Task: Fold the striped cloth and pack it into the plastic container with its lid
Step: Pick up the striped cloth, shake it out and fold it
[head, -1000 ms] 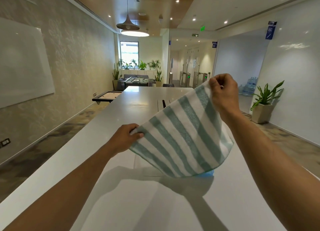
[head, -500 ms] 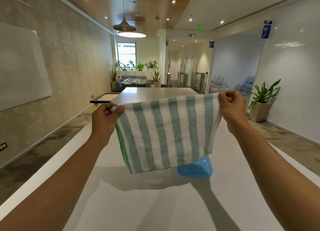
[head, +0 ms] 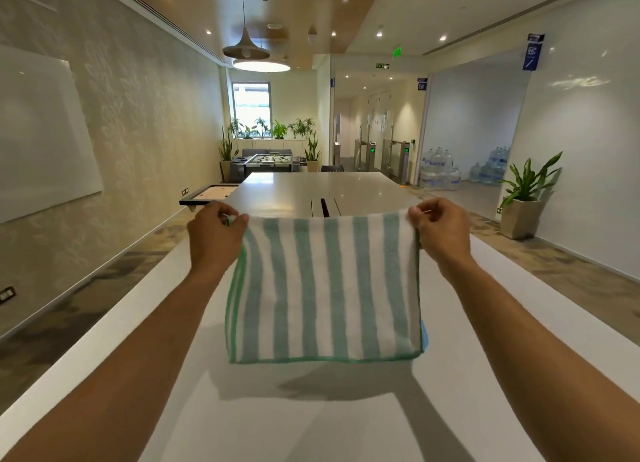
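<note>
The striped cloth, white with green stripes and a green hem, hangs flat in the air above the long white table. My left hand pinches its top left corner. My right hand pinches the top right corner at the same height. The stripes run straight up and down. Behind the cloth's lower right edge a thin sliver of the blue lid shows; the plastic container itself is hidden by the cloth.
The table runs far ahead, with a cable slot in its middle. A potted plant stands on the floor at the right. A low game board sits left of the table's far end.
My left hand rose until both corners were level, so the slanted cloth now hangs square. The cloth then dropped lower and covers nearly all of the blue lid.
</note>
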`<state>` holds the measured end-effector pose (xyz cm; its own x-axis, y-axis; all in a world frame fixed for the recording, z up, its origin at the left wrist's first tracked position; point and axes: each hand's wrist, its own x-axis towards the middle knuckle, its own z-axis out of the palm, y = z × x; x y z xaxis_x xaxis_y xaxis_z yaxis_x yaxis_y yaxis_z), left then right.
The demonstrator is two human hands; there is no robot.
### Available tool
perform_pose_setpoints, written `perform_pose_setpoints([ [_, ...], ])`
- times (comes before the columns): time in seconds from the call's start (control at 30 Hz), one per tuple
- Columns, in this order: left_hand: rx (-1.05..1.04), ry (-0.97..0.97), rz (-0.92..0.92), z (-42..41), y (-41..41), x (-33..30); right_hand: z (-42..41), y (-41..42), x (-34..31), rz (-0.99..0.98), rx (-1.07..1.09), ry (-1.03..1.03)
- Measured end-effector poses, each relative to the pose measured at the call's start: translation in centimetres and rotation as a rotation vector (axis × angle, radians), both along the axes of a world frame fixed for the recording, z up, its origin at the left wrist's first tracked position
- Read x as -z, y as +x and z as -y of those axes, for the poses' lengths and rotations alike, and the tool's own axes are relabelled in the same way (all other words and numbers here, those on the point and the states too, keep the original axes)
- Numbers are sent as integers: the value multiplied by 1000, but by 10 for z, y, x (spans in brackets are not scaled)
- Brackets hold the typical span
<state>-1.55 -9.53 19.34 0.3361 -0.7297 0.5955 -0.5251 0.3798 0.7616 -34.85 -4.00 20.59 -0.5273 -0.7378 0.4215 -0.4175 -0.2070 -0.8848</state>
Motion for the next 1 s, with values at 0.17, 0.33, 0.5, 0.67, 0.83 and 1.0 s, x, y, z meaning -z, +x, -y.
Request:
perform_pose_setpoints([
  [0.17,255,-61,59,-24,-28,-29,-5,43,-15,-140,-116,-108],
  [0.33,513,-151,184,-52,-63,-55,-13,90,-30,-226,-221,-221],
  [0.5,645,-14,167,-55,-73,-64,-18,108,-34,-174,-299,-253],
  [0.67,758,77,140,-53,-62,-65,-24,101,-33,-134,-409,-213],
  [0.83,681,24,163,-55,-63,-61,-27,101,-32,-156,-430,-204],
  [1.0,544,-87,296,-60,-66,-64,-26,104,-32,-180,-391,-263],
])
